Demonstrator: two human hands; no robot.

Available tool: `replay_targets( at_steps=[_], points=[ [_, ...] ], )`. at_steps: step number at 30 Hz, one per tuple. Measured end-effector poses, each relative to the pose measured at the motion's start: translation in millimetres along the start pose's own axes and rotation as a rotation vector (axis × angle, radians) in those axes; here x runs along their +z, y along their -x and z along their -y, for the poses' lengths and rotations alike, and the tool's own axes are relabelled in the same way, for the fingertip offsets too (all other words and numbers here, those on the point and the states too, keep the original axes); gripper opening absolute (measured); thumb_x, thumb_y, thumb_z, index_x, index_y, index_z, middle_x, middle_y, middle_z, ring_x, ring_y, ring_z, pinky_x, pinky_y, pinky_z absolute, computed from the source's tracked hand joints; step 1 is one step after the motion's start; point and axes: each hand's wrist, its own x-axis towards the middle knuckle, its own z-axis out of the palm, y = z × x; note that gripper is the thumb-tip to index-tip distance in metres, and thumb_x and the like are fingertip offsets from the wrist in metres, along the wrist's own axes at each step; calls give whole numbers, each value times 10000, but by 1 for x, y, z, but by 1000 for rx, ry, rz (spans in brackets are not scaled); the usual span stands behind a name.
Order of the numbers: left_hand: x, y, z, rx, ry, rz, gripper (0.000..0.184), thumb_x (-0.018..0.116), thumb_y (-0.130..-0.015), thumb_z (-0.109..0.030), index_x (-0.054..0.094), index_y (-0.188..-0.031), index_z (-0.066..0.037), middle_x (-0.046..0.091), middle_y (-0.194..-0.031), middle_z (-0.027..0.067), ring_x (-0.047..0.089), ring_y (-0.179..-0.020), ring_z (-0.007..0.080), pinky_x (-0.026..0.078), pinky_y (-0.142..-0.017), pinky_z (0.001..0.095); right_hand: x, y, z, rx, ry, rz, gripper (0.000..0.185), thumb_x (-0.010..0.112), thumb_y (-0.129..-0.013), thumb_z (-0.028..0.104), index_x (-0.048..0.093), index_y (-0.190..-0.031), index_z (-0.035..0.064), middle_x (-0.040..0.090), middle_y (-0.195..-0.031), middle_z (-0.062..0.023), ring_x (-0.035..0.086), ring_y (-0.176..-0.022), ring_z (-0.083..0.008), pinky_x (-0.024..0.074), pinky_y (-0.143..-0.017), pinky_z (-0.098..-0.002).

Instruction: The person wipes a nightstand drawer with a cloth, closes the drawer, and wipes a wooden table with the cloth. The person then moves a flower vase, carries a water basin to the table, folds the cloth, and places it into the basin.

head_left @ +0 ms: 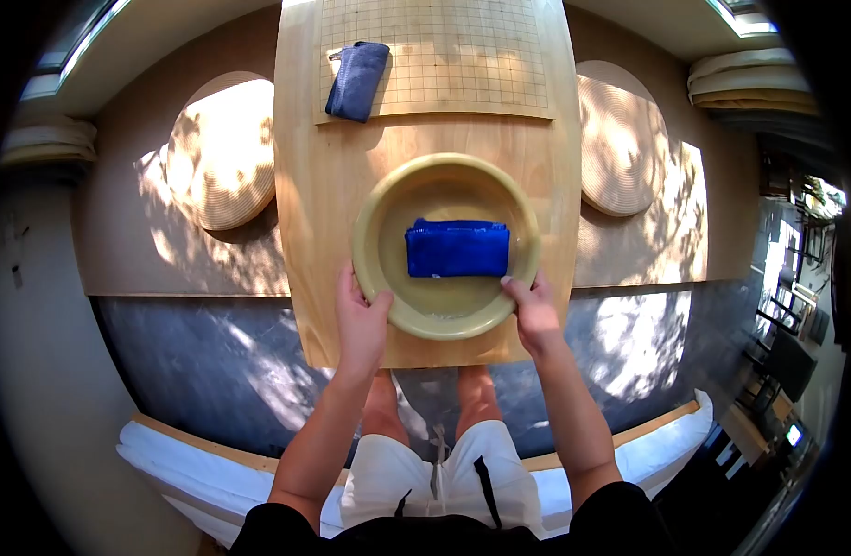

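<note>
A round yellow-green basin point(375, 301) is near the front end of the wooden table, with a folded blue cloth point(458, 250) lying inside it. My left hand point(363, 317) grips the basin's lower left side, thumb over the rim. At the lower right side my right hand point(534, 310) is closed on the rim in the same way. The fingers under the basin are hidden. Water seems to be in the basin around the cloth.
Beyond the basin, a grid-marked wooden board point(463, 65) bears a folded grey-blue cloth point(358, 82) at its left. Round woven cushions lie left point(223, 153) and right point(620, 139) of the table point(323, 222). A white-covered bench point(203, 463) is behind my legs.
</note>
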Motion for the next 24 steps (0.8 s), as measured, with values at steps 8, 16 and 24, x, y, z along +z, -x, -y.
replay_targets(
  at_steps=[8,16,24],
  points=[
    [-70,66,89,-102,18,-45,627,553,-897,138,354,-1479,21,609,-1329,158,614,-1223,224,481,-1046,328,-17,57,-107,94,-85,-2,308,625,-953,18,576,-1254,-27,673,-1099,-88,641,-986,-168,517,-891,-318],
    [-89,64,119,-19,64,-45,578,583,-895,113,402,-1428,-20,593,-1326,114,588,-1245,211,457,-1074,331,-16,55,-142,72,2,8,307,639,-953,27,583,-1252,-13,682,-1115,-87,651,-1000,-172,531,-894,-330],
    [-109,47,134,-29,-183,-29,642,650,-939,-14,339,-1501,-12,541,-1410,171,531,-1319,250,435,-1098,360,-13,56,-123,51,49,52,395,645,-968,48,542,-1345,-16,658,-1229,-110,617,-1134,-195,496,-994,-330]
  ],
)
